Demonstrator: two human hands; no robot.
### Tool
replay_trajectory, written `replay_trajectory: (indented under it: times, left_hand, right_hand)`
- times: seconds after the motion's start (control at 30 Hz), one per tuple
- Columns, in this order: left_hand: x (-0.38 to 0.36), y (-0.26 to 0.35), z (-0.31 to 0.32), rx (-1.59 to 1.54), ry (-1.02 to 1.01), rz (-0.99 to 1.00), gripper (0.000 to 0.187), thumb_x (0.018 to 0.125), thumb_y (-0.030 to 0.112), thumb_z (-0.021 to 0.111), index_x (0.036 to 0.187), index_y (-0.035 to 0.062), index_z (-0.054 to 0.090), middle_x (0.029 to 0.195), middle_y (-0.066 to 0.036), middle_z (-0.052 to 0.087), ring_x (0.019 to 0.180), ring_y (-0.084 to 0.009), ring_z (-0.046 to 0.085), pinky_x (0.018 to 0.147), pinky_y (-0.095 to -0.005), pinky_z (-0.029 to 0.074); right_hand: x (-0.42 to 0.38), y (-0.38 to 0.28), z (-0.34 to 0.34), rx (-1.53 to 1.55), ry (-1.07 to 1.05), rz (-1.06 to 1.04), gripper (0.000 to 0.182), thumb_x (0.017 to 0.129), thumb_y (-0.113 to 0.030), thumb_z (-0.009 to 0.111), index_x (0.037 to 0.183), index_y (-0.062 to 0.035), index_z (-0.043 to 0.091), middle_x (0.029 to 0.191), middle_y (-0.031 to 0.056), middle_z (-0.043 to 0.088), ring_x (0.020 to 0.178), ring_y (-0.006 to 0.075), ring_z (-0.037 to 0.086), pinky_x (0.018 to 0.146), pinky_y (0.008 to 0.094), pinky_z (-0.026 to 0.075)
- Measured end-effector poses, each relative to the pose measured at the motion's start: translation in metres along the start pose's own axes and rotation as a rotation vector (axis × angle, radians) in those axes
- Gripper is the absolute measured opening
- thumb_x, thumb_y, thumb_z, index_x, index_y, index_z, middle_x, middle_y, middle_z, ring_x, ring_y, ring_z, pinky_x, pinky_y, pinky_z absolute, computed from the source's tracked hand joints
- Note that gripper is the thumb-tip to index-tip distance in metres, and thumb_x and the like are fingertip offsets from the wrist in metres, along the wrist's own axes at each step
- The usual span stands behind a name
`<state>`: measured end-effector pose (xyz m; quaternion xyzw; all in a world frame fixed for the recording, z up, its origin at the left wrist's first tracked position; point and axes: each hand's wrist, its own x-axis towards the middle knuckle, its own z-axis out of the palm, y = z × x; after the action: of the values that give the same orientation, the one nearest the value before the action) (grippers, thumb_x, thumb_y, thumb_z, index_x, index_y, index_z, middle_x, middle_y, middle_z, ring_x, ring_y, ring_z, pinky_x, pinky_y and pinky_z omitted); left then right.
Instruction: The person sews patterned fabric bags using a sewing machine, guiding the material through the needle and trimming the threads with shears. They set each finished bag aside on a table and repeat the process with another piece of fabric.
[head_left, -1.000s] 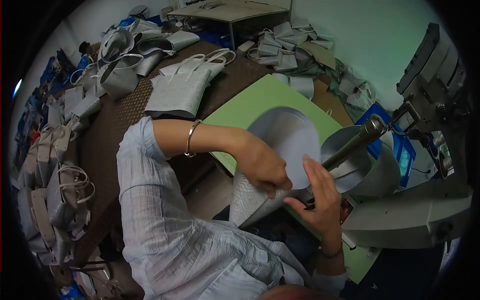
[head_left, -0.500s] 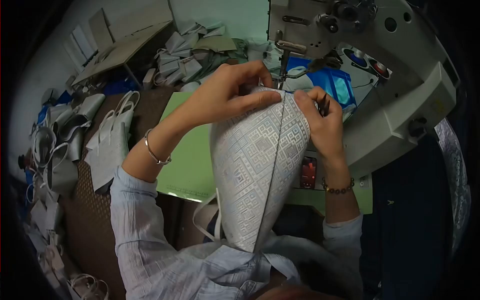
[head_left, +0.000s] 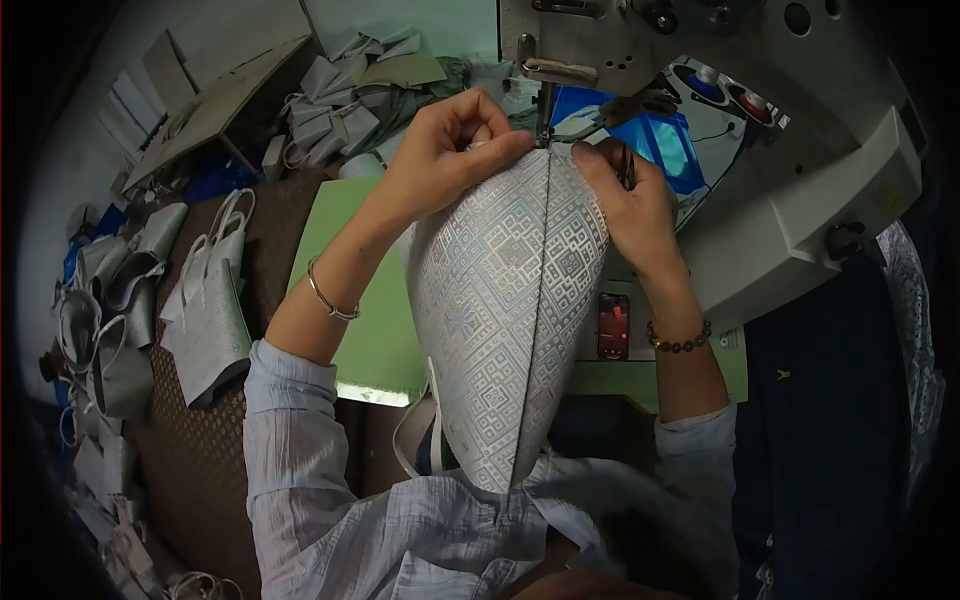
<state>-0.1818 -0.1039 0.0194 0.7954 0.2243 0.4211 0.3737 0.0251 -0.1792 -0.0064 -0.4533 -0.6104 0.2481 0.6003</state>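
A silvery bag [head_left: 490, 300] with a geometric pattern and a dark centre seam hangs in front of me, its upper edge at the needle bar [head_left: 545, 105] of a sewing machine [head_left: 820, 160]. My left hand [head_left: 445, 155] pinches that edge to the left of the seam, thumb along the top. On the right of the seam, my right hand [head_left: 635, 205] grips the same edge between thumb and fingers. A slim dark tool [head_left: 628, 168], perhaps thread snips, sticks out of the right hand. The needle tip and the edge under it are hard to make out.
A green work surface [head_left: 345, 270] lies under the bag, with a phone [head_left: 613, 327] to the right. More silvery bags [head_left: 210, 310] lie at the left. Pieces are piled [head_left: 350, 110] at the back, beside a cardboard box [head_left: 230, 95]. Thread spools [head_left: 705, 78] stand behind the machine.
The view has shifted slightly. Both hands still hold the bag's edge at the needle; the left thumb has drawn back from the seam, and more of the patterned front shows.
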Motion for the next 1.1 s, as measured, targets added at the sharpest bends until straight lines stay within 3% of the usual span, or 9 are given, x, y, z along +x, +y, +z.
replay_trajectory:
  times: [0.33,0.43,0.5,0.83,1.1]
  left_hand:
    - [0.005,-0.01,0.003,-0.134,0.039,0.001,0.021,0.086,0.019,0.075,0.083,0.0059,0.06,0.059,0.01,0.048,0.054,0.0023,0.039,0.051,-0.0158,0.029]
    - [0.005,-0.009,0.002,-0.124,0.036,-0.023,0.02,0.086,0.018,0.075,0.083,0.0058,0.059,0.059,0.01,0.048,0.054,0.0024,0.039,0.05,-0.0158,0.029]
    - [0.002,-0.005,0.005,-0.117,0.02,-0.002,0.02,0.086,0.018,0.075,0.084,0.0059,0.059,0.059,0.01,0.048,0.054,0.0025,0.039,0.05,-0.0158,0.029]
    - [0.005,-0.009,0.006,-0.156,0.039,0.01,0.018,0.087,0.017,0.074,0.083,0.0058,0.06,0.059,0.009,0.048,0.054,0.0027,0.039,0.05,-0.0155,0.028]
    - [0.012,-0.011,0.0,-0.186,0.015,-0.014,0.015,0.089,0.016,0.071,0.084,0.008,0.059,0.06,0.01,0.047,0.053,0.0024,0.037,0.05,-0.0157,0.027]
  right_hand:
    - [0.004,0.003,0.003,0.005,-0.002,0.012,0.027,0.092,-0.022,0.065,0.087,0.0037,0.066,0.072,0.0012,0.059,0.069,0.0071,0.048,0.064,0.0238,0.04]
    - [0.003,0.003,0.002,-0.003,-0.018,0.044,0.023,0.093,-0.024,0.065,0.09,-0.0008,0.067,0.078,-0.0011,0.062,0.071,0.0057,0.052,0.067,0.0224,0.04]
    - [-0.004,-0.003,0.001,0.004,0.006,0.018,0.025,0.093,-0.02,0.064,0.089,0.0044,0.066,0.073,0.0022,0.06,0.07,0.008,0.05,0.067,0.0241,0.041]
    - [0.0,0.002,0.003,-0.001,0.013,0.008,0.025,0.092,-0.02,0.063,0.09,0.0049,0.066,0.074,0.0047,0.063,0.071,0.0094,0.052,0.068,0.0255,0.043]
    - [0.009,-0.004,0.003,-0.057,0.007,0.026,0.021,0.091,-0.015,0.061,0.095,0.0043,0.068,0.083,0.0087,0.07,0.078,0.0114,0.062,0.072,0.0257,0.047]
